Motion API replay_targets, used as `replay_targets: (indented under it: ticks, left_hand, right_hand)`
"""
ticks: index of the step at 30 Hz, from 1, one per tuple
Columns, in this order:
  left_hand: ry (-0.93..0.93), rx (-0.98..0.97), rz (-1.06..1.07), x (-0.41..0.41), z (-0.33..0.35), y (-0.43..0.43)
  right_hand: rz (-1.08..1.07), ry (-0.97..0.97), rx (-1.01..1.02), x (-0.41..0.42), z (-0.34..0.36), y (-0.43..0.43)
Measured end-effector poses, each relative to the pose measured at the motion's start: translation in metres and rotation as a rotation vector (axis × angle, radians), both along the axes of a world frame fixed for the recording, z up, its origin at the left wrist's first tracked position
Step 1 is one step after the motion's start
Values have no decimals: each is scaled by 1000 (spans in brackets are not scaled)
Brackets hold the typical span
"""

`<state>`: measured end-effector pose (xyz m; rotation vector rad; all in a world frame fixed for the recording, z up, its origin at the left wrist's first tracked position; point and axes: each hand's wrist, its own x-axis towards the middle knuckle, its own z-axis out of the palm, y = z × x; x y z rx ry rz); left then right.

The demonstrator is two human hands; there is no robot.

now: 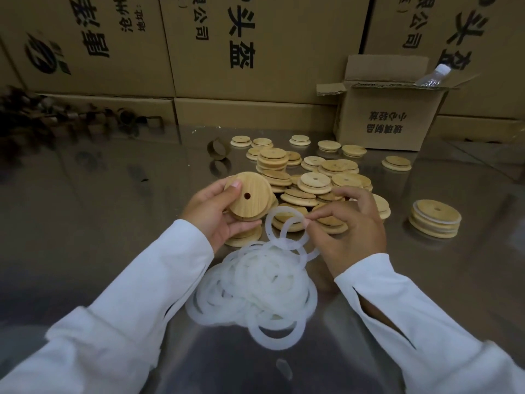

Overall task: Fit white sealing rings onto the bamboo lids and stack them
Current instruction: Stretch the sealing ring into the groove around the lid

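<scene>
At frame centre, the left hand (211, 211) is gripping a stiff bamboo lid (250, 199) by its rim while the right hand (350, 223) is pinching a limp, probably slippery sealing ring (271, 223).

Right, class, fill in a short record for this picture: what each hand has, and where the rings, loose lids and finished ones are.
left hand: grips one lid, hole showing
right hand: pinches a ring at the top of the ring pile
ring pile: on the table, nearest the person
loose lids: heaped behind the hands
finished stack: on the right, white rings showing between lids
</scene>
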<state>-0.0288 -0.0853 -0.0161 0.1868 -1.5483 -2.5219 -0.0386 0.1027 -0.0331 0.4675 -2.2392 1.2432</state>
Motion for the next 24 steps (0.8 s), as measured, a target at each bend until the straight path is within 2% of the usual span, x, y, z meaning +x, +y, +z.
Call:
replay_targets:
  ticks: [2,8,10,13,16,20,24]
  left_hand:
    - [-7,0,10,0,1,0]
    - [-10,6,13,0,2,1]
    - [-22,5,1,0,1,1]
    - [-50,13,-6,-1,0,1]
    - [-68,11,-15,-1,-1,1]
    - [-84,18,-33,-1,-1,3]
    - [-124,-4,-126,0,0,8]
  right_hand:
    - [16,-19,27,0,0,1]
    - [-5,-315,161,-5,-3,0]
    - [-27,-296,255,-5,-3,1]
    - [-86,-119,327,-4,-4,2]
    - [-100,55,247,-2,-1,1]
    - [44,197,66,2,5,-4]
    - [213,-148,-323,7,10,-11]
